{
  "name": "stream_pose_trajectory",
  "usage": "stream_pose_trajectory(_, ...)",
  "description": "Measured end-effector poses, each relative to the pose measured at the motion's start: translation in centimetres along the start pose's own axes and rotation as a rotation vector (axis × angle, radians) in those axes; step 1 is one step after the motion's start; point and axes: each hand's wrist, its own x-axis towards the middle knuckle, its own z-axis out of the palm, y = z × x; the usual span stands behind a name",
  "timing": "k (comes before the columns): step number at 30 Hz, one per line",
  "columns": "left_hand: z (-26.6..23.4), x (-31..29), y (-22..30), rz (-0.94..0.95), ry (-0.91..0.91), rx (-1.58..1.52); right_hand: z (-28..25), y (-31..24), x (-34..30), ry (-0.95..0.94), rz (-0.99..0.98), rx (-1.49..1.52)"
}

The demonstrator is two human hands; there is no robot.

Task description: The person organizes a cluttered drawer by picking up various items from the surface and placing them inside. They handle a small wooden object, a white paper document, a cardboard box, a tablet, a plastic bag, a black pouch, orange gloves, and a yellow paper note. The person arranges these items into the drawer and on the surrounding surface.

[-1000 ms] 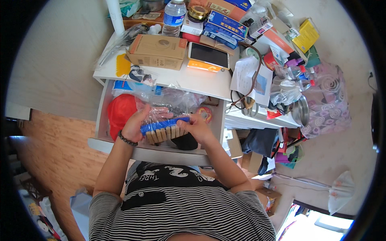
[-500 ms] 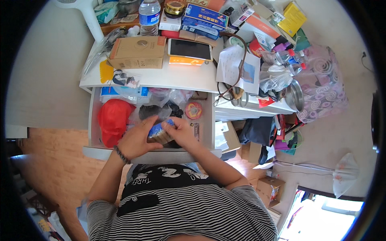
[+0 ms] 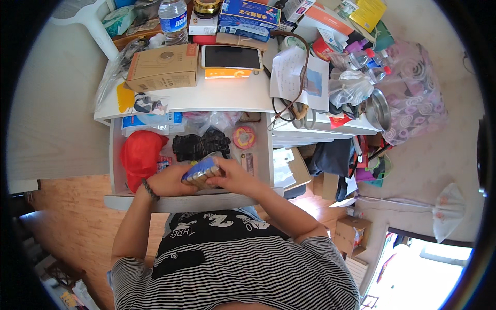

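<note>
Turned steeper, the blue pack (image 3: 201, 169) slants lengthwise far-right — right hand (image 3: 232, 176) gripping it, left hand's (image 3: 169, 181) grip unclear.

Bold white letters flank a big white numeral on the black panel of the striped shirt (image 3: 219, 223), and dark print runs across the brown cardboard box (image 3: 163, 68) on the white top. Pale characters line the upper blue box (image 3: 250, 13), a white mark sits on the orange box (image 3: 227, 73) under the phone (image 3: 231, 57), and the water bottle (image 3: 173, 23) wears a blue label with white lettering.
</note>
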Motion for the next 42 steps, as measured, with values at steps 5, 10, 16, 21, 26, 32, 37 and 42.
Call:
stream_pose_trajectory(5,-1.9,-0.3,-2.6,-0.234,0.009,-0.495,-1.1,3.8,0.3,0.202,0.198,0.485)
stream_pose_trajectory(10,1.1,3.6,-2.2,-0.241,0.178,-1.025,-4.0,4.6,1.4,0.274,0.233,0.414)
stream_pose_trajectory(16,2.3,8.1,-1.8,-0.145,0.344,-1.266,-5.7,5.8,1.3,0.477,0.253,0.932)
stream_pose_trajectory(21,5.3,12.9,-1.0,-0.094,0.618,-1.426,-5.2,6.6,0.8,0.646,0.202,0.670)
stream_pose_trajectory(26,7.4,18.4,-0.5,0.047,0.717,-1.513,-4.9,7.7,0.6,0.682,0.141,0.488)
stream_pose_trajectory(32,8.1,24.9,-1.2,-0.119,0.511,-1.425,-4.5,7.1,-0.1,0.827,0.054,-0.294)
stream_pose_trajectory(37,8.1,24.6,-2.0,-0.211,0.251,-1.193,-4.3,3.3,-1.6,0.778,-0.064,-0.511)
stream_pose_trajectory(42,8.0,22.5,-3.0,-0.106,0.280,-1.355,-4.7,2.3,-2.3,0.718,-0.115,-0.581)
